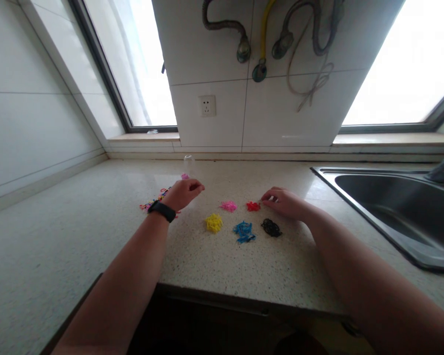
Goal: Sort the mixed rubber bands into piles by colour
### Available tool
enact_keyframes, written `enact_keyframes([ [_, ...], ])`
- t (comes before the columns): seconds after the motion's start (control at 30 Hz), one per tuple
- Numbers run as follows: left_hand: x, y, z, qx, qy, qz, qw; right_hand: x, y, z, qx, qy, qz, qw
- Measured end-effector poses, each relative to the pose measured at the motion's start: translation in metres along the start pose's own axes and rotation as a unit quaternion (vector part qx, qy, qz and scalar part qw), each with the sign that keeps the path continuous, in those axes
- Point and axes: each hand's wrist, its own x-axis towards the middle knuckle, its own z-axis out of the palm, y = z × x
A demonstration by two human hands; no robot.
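My left hand point(185, 193), with a black band on its wrist, hovers over the counter with fingers curled into a pinch; whatever it may hold is too small to see. Partly hidden behind it lies a mixed pile of small multicoloured rubber bands point(159, 198). My right hand point(280, 201) rests at the right edge of a red pile of rubber bands point(253, 206), fingertips bent together. Between the hands sits a pink pile point(229, 206). Nearer to me are a yellow pile point(213, 223), a blue pile point(244, 230) and a black pile point(271, 228).
A clear plastic container point(188, 164) stands behind my left hand, with a pink bit point(185, 176) near it. At the right a steel sink point(323, 173) is set into the speckled counter point(207, 266). Pipes and a socket point(207, 106) are on the back wall.
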Motion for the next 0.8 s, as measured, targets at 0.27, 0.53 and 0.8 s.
enact_keyframes([
  [0.27,-0.001,-0.024,-0.021,-0.091,0.08,-0.06,0.991,-0.001,-0.002,-0.001,0.004,0.003,-0.001,1.0],
  [0.53,0.0,-0.034,-0.029,-0.111,0.129,-0.081,0.982,0.006,-0.035,-0.005,0.083,0.073,-0.009,0.994],
  [0.8,0.001,-0.04,-0.027,-0.123,0.143,-0.091,0.978,0.032,-0.153,-0.012,0.057,-0.01,-0.19,0.98],
])
